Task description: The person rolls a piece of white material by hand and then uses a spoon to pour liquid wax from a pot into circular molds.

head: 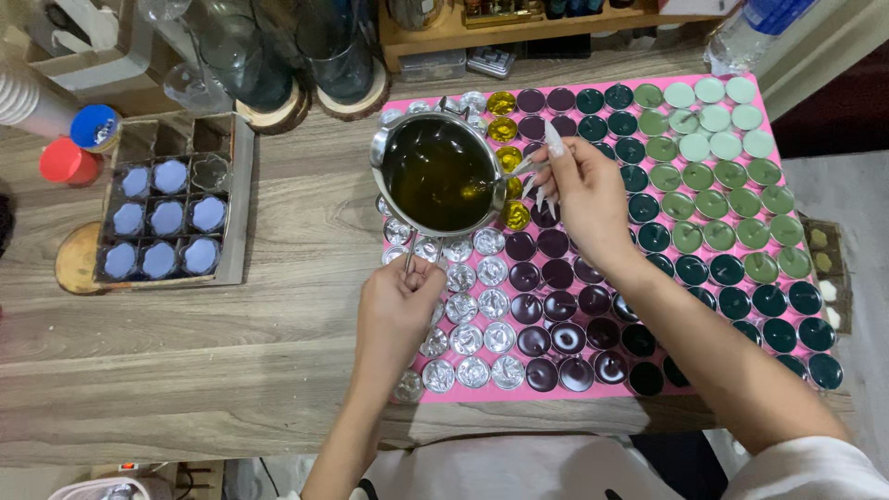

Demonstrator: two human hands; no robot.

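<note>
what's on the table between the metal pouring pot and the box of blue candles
In the head view, only bare wooden tabletop lies between the metal pouring pot and the box of blue candles.

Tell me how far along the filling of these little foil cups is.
Done: the purple, dark green and pale green cups are filled, plus a few yellow cups. In hand: left hand holds the metal pot of olive liquid; right hand stirs it with a spoon. Left: the empty foil cups.
</note>
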